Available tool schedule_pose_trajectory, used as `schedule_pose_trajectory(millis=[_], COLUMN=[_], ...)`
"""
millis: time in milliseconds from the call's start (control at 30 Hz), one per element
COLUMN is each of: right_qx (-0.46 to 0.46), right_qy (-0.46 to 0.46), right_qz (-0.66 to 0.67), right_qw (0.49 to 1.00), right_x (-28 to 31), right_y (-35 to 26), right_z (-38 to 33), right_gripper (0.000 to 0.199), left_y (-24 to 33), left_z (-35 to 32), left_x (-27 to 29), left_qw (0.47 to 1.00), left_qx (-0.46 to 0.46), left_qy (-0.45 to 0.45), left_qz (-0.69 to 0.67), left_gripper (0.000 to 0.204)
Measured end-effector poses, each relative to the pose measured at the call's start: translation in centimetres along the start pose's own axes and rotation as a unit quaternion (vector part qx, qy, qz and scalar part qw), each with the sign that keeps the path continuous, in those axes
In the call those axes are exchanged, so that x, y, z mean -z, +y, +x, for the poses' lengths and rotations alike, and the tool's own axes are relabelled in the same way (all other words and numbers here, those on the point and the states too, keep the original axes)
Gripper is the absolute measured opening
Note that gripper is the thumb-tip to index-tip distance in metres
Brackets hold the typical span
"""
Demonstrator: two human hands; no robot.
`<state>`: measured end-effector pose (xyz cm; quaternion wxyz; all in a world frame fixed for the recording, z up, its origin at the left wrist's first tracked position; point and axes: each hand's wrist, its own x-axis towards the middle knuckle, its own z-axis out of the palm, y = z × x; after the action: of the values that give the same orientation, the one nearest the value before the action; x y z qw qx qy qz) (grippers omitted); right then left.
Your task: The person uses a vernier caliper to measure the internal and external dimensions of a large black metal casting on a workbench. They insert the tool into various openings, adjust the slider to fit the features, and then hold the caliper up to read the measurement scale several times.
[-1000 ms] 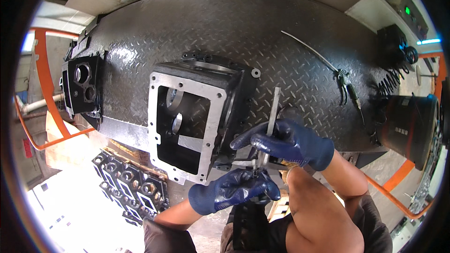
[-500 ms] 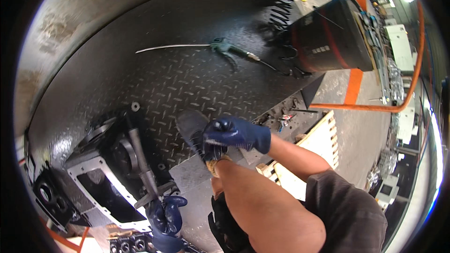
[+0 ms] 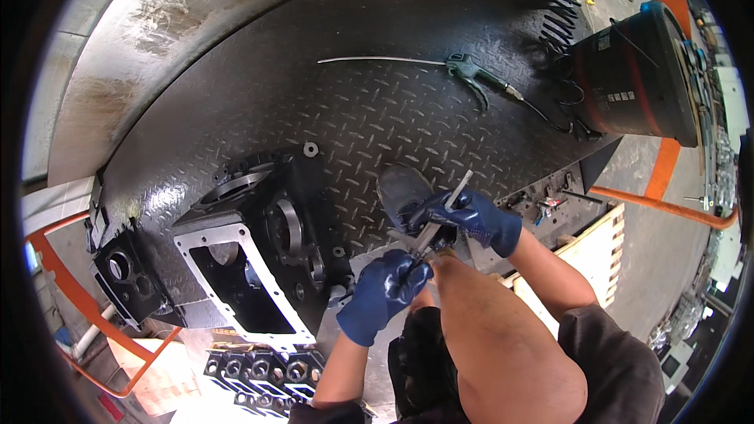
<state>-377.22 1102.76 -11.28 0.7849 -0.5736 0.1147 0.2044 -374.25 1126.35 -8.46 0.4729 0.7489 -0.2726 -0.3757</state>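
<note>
My right hand (image 3: 470, 216) in its blue glove pinches the thin grey metal rod (image 3: 444, 210) near its middle; my left hand (image 3: 385, 292) curls shut round its lower end, just below those fingers; it looks stiff, light, maybe oily, so grip the ends firmly; black cast housing (image 3: 259, 259) sits left of my fingertips.

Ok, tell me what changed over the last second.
The view swung, so the housing now sits lower left. The left hand rose to meet the right hand on the metal rod, which tilted from upright to slanted. Both gloved hands keep their grip; the air gun lies where it was on the plate.
</note>
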Motion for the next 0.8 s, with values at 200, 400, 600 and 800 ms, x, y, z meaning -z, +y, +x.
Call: schedule_pose_trajectory(millis=[200, 400, 600, 800], right_qx=[0.006, 0.027, -0.057, -0.039], right_qy=[0.196, 0.288, 0.280, 0.202], right_qz=[-0.139, -0.081, 0.031, -0.035], right_qw=[0.971, 0.954, 0.958, 0.978], right_x=[5.0, 6.1, 5.5, 2.8], right_y=[2.8, 4.2, 3.4, 1.7], right_z=[-1.5, -2.2, -2.8, -2.6], right_gripper=[0.028, 0.029, 0.026, 0.031], left_y=[-7.8, -14.4, -6.6, 0.6], left_z=[2.4, 8.4, 8.0, 7.1], left_x=[-1.5, -1.1, 0.4, -1.5], left_qw=[0.680, 0.937, 0.928, 0.983], left_qx=[0.208, 0.189, 0.067, -0.060], left_qy=[0.301, 0.289, 0.282, 0.126], left_qz=[-0.636, -0.062, 0.233, 0.117], left_gripper=[0.024, 0.030, 0.038, 0.041])
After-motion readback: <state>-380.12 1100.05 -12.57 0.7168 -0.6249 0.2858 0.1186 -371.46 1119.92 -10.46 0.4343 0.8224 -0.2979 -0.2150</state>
